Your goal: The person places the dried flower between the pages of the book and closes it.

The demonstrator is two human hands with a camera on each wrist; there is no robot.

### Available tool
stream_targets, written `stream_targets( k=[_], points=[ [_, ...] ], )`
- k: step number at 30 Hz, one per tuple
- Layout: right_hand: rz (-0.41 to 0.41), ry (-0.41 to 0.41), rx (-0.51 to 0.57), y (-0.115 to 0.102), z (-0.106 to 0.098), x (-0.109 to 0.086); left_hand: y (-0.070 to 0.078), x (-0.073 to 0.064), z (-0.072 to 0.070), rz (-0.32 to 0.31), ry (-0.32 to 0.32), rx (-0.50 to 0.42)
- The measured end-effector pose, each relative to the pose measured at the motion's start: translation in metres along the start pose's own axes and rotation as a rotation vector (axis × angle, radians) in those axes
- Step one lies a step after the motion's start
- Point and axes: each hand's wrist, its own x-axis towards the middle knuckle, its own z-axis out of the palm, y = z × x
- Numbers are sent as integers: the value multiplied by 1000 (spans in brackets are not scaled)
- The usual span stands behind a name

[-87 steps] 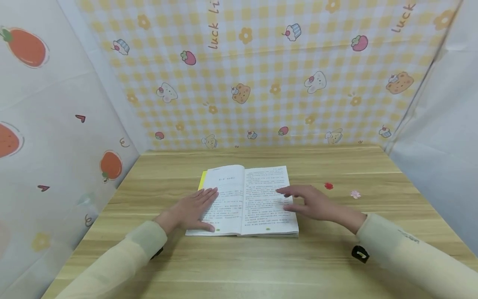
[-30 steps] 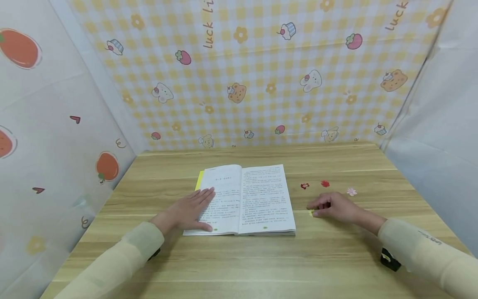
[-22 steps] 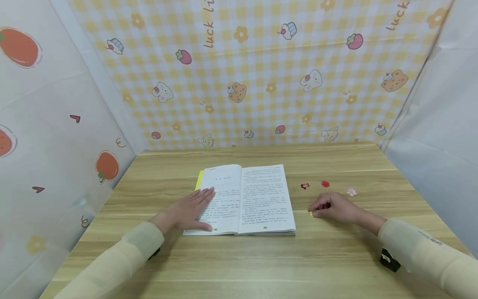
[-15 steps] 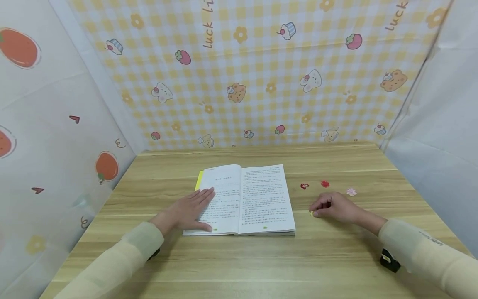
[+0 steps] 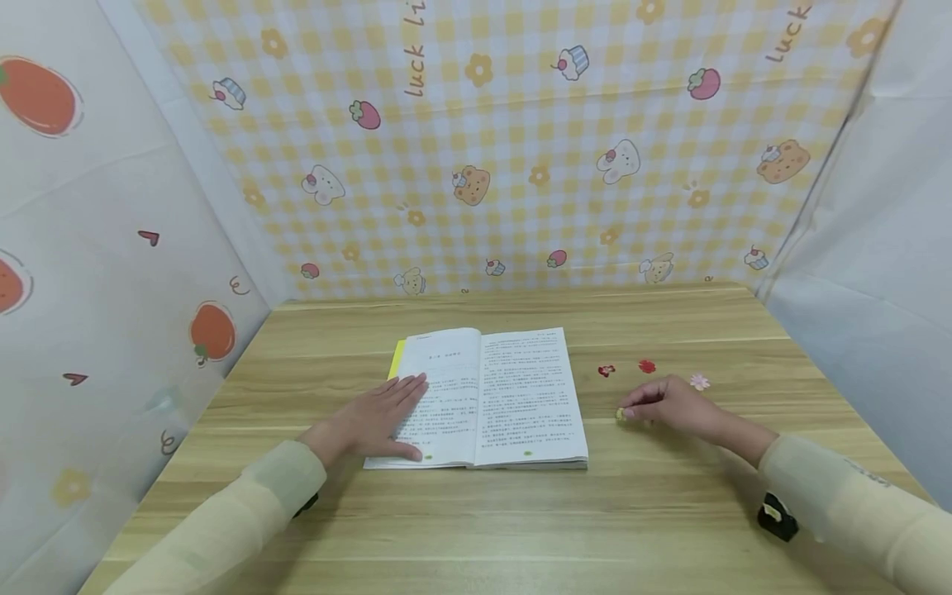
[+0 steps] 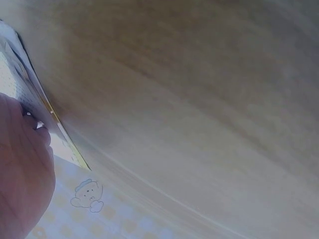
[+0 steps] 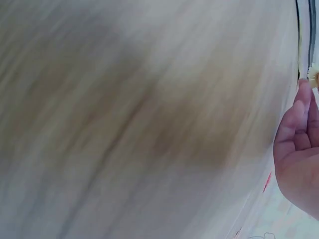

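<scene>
An open book [image 5: 526, 397] with printed pages lies on the wooden table, a strip of yellow cover showing at its left edge. My left hand [image 5: 375, 419] rests flat on the left page, fingers straight and thumb near the lower margin. To the right of the book, my right hand [image 5: 677, 407] pinches a small pale yellow flower [image 5: 621, 414] between thumb and fingertips, close over the table. The right wrist view catches that flower [image 7: 313, 77] at its right edge, at the fingertips. The left wrist view shows part of the left hand [image 6: 25, 169] against the book's edge.
Beyond the right hand lie a dark red flower [image 5: 606, 371], a red flower [image 5: 647, 366] and a pale pink flower [image 5: 699, 381] on the table [image 5: 476, 529]. A checked yellow cloth [image 5: 506, 165] hangs behind, with white sheets at both sides.
My right hand has gone from above the right page to the yellow flower, pinched it and raised it slightly. My left hand stays on the left page.
</scene>
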Motion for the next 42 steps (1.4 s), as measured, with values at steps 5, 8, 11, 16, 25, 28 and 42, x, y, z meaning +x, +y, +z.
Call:
stream_targets(
  k=[5, 8, 11, 16, 25, 28, 42],
  points=[
    [55, -10, 130, -7, 0, 3, 0, -1, 1, -2, 6, -5],
    [64, -14, 179, -14, 3, 8, 0, -1, 2, -3, 11, -12],
    [74, -14, 209, -22, 7, 13, 0, -1, 3, -7, 11, -14],
    [67, -3, 223, -39, 17, 28, -2, -1, 4, -15, 2, -10],
    [62, -12, 275, -68, 48, 57, -1, -2, 1, -1, 9, -18],
    [70, -30, 278, -75, 59, 64, 0, -1, 1, -3, 9, -17],
    [71, -123, 213, -93, 100, 96, -1, -1, 3, -5, 4, 6]
  ],
)
